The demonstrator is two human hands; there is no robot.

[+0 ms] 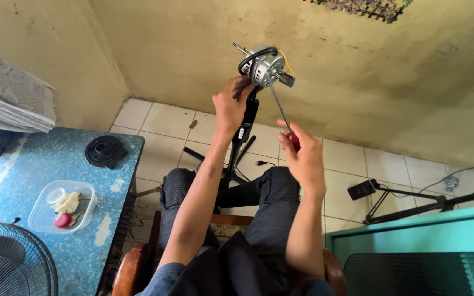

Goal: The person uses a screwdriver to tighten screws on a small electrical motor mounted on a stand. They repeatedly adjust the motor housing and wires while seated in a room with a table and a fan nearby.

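Fan motor point(264, 64) held up at the top of a black stand point(243, 129), bare metal, with a black cable looped over it and a yellow wire at the side. Left hand point(231, 104) clenched around the neck of the stand just under the motor, thumb up against the housing. Right hand point(302, 154) closed on the red handle of a screwdriver point(281, 107), thin shaft slanting up, tip meeting the motor's underside. Both forearms raised from the lap, knees in dark trousers below, seated on a wooden chair point(130, 268). Stand's legs spread on the pale floor tiles point(160, 123) between the knees. Off to the left, a blue table point(34, 164) carrying a round black part point(105, 151) and a clear plastic tub point(64, 207) with small bits inside. Fan grille point(6, 260) at the table's near corner. To the right, a teal cabinet point(412, 241), another black stand point(412, 197) lying on the tiles behind it.
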